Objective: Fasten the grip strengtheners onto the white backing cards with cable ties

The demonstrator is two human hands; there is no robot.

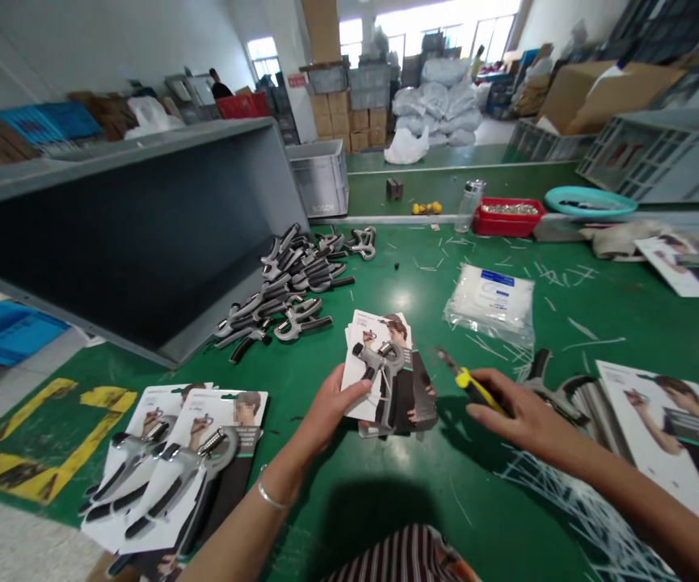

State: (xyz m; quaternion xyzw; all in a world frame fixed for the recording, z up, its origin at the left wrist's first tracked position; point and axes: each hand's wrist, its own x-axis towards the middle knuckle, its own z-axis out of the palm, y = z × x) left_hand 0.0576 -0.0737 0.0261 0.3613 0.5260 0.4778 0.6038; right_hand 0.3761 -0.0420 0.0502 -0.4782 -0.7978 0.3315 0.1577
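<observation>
My left hand (325, 412) grips a printed backing card (364, 327) at its left edge, with the thumb on top. A grey and black hand grip strengthener (393, 372) lies on that card, with white tie strips across it. More cards sit beneath. My right hand (522, 412) is closed around yellow-handled cutting pliers (470, 385), their jaws just right of the cards and apart from them. Carded hand grips (204, 461) overlap at the lower left. Loose hand grips (301, 279) are heaped by the grey bin.
A large grey bin (216, 202) lies on its side at left. Right of centre is a clear bag of white ties (491, 303). Loose ties (591, 517) and a card stack (664, 436) lie at right. Behind stand a red tray (510, 222) and a glass jar (469, 208).
</observation>
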